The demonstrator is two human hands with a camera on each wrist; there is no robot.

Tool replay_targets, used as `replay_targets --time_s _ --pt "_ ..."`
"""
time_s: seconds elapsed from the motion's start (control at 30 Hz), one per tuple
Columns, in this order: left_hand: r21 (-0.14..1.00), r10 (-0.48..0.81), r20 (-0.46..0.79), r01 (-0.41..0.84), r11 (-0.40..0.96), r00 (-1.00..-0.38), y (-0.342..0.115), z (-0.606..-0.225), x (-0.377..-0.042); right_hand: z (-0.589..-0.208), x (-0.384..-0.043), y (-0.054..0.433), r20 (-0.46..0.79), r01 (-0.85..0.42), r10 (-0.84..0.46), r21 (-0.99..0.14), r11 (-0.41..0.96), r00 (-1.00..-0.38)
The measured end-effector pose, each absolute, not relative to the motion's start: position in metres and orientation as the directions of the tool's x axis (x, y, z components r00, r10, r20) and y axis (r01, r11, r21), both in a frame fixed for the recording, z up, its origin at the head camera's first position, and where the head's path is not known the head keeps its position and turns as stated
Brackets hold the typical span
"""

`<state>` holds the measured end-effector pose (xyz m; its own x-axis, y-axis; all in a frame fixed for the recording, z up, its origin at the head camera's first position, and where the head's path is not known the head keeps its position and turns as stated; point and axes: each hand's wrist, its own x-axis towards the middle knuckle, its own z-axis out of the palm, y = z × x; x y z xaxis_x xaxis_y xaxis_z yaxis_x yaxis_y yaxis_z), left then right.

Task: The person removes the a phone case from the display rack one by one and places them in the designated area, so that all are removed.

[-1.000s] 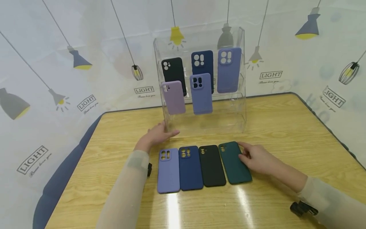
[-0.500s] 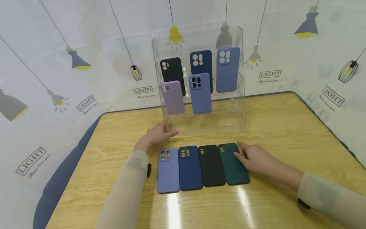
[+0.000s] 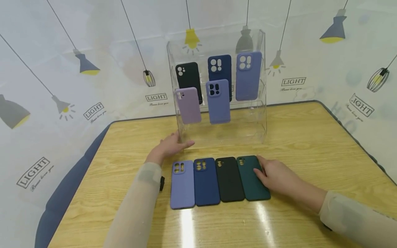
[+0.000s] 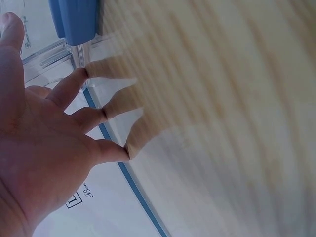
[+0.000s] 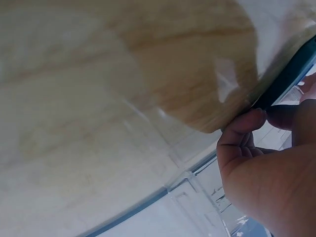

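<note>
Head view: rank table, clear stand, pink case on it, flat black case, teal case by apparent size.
1. Table
2. Clear stand
3. Flat black case and teal case: too alike to rank; right hand covers part of the teal one
4. Pink case; farther from the camera, so true size unsure

Lamp-printed backdrop (image 3: 111, 62) behind wood-grain table (image 3: 304, 137)

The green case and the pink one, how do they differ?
The green case lies on the table; the pink case stands in the rack. The right hand grips the green case, while neither hand touches the pink case. Both have camera cutouts at top left.
</note>
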<state>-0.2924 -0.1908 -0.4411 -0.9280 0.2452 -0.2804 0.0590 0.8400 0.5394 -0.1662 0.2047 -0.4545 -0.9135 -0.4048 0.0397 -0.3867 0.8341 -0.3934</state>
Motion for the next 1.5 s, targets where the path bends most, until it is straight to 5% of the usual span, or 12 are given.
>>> replay_targets --time_s 0.8,1.17,1.3,1.5 --pt "0.520 0.230 -0.306 0.040 0.853 -0.924 -0.191 -0.434 -0.290 -0.455 -0.169 0.205 -0.021 -0.299 -0.350 -0.474 0.828 -0.936" --pt "0.522 0.243 -0.296 0.057 0.851 -0.924 -0.188 -0.439 -0.295 -0.397 -0.208 0.215 -0.286 -0.253 -0.466 -0.553 0.794 -0.837" --pt "0.526 0.234 -0.292 0.048 0.849 -0.928 -0.188 -0.440 -0.295 -0.354 -0.233 0.203 -0.232 -0.308 -0.481 -0.522 0.795 -0.846" --pt "0.530 0.235 -0.292 0.047 0.847 -0.927 -0.190 -0.442 -0.294 -0.302 -0.270 0.180 0.010 -0.425 -0.471 -0.446 0.787 -0.882"
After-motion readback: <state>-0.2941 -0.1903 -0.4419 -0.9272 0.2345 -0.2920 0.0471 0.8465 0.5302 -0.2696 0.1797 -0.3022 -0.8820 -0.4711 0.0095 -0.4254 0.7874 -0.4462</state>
